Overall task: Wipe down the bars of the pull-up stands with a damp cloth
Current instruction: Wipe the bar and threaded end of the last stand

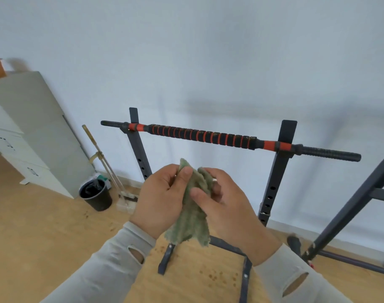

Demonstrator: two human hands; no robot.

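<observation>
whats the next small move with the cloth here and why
Probably lift the green cloth forward onto the padded bar and wrap it round one end. Both the left hand and the right hand hold the cloth bunched below and in front of the bar, not touching it, so no wiping is under way.

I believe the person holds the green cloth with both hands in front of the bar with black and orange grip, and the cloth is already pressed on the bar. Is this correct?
Not quite. In the head view, both hands, left and right, do hold the green fuzzy cloth, but it is not pressed on the black and orange padded bar; it hangs in front of it, apart from it.
</observation>
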